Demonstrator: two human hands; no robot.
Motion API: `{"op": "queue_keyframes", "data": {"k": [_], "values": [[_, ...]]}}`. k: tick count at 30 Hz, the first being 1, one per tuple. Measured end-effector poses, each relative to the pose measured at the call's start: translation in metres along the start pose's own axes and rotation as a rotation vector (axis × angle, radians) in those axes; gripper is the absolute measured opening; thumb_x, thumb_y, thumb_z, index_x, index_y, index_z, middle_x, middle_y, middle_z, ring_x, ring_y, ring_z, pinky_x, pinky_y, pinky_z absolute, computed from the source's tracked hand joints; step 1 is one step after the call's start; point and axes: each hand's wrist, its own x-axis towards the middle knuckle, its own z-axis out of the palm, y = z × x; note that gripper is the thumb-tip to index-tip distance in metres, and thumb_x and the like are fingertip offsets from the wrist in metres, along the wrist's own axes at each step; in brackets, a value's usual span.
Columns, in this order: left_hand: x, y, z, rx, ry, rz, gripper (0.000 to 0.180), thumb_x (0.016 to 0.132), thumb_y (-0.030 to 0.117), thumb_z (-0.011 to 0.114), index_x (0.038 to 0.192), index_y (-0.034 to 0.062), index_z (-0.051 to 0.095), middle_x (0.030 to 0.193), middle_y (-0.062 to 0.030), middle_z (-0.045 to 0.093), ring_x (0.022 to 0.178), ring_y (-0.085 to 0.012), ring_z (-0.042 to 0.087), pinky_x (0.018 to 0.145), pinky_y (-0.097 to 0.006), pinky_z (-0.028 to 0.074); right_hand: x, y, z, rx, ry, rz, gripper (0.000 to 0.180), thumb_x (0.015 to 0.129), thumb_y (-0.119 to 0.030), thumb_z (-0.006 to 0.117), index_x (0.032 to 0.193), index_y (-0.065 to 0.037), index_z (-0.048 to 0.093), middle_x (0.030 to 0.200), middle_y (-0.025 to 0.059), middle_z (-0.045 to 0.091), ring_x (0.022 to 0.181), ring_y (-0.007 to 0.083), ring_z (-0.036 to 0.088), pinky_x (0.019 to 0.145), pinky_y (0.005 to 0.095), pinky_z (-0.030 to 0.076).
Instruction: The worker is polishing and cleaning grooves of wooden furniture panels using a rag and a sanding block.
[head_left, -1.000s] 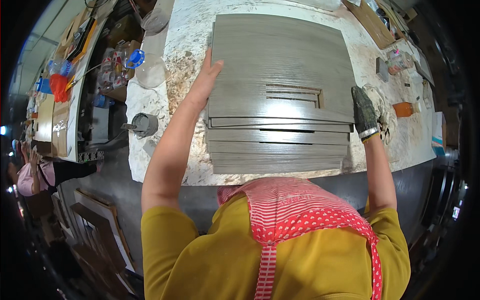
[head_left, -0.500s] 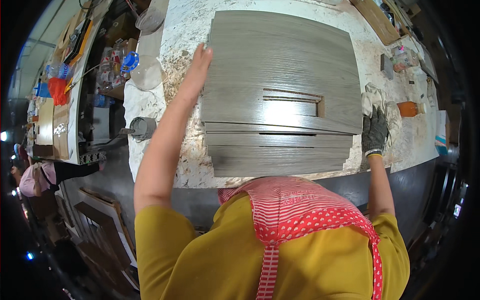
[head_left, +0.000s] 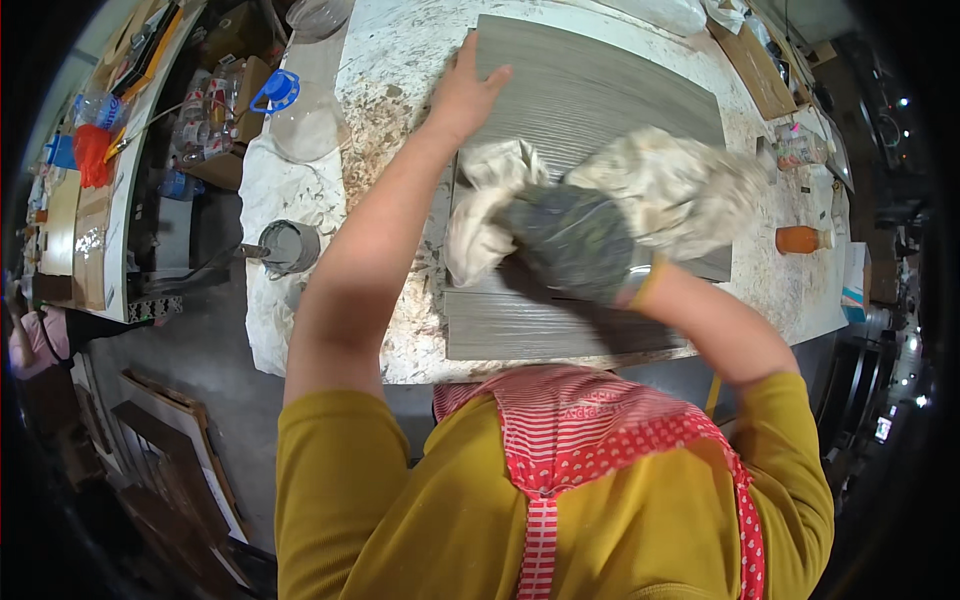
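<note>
A grey wood-grain panel (head_left: 590, 85) lies at the top of a stack of similar boards (head_left: 540, 328) on the worktable. At its far left edge rests my bare left hand (head_left: 468, 95), fingers stretched and thumb spread over the panel. My right hand (head_left: 570, 235), in a dark work glove, is over the near part of the panel and closed on a stained white cloth (head_left: 690, 185). The cloth bunches out on both sides of the glove and hides the panel's cut-out. Motion blurs the glove and cloth somewhat.
Left on the paint-spattered table (head_left: 395, 330) stand a grey pot (head_left: 290, 247) and a clear jug with a blue cap (head_left: 300, 115). To the right are an orange bottle (head_left: 803, 239) and a clear jar (head_left: 800, 148). A person in pink (head_left: 40, 340) is far left.
My right hand has swung left from the table's right side onto the panel, bringing the cloth. My left hand has shifted farther up along the panel's left edge, its thumb now spread.
</note>
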Motion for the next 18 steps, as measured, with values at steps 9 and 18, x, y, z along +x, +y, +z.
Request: {"op": "queue_keyframes", "data": {"k": [9, 18], "values": [[-0.007, 0.014, -0.006, 0.081, 0.018, 0.005, 0.077, 0.090, 0.040, 0.056, 0.146, 0.0055, 0.016, 0.140, -0.0260, 0.035, 0.122, -0.0400, 0.046, 0.099, -0.047, 0.042, 0.035, -0.020, 0.005, -0.025, -0.066, -0.078, 0.028, 0.080, -0.016, 0.056, 0.107, -0.007, 0.060, 0.094, 0.0120, 0.062, 0.080, 0.0237, 0.064, 0.063, 0.0347, 0.051], [-0.010, 0.016, -0.005, 0.124, 0.013, 0.024, 0.074, 0.091, 0.035, 0.055, 0.146, 0.0035, 0.016, 0.144, -0.0273, 0.028, 0.122, -0.0417, 0.045, 0.099, -0.046, 0.043, 0.048, -0.032, 0.009, -0.040, -0.028, -0.084, 0.029, 0.078, -0.013, 0.053, 0.105, -0.006, 0.059, 0.089, 0.0108, 0.061, 0.078, 0.0267, 0.062, 0.067, 0.0371, 0.050]]}}
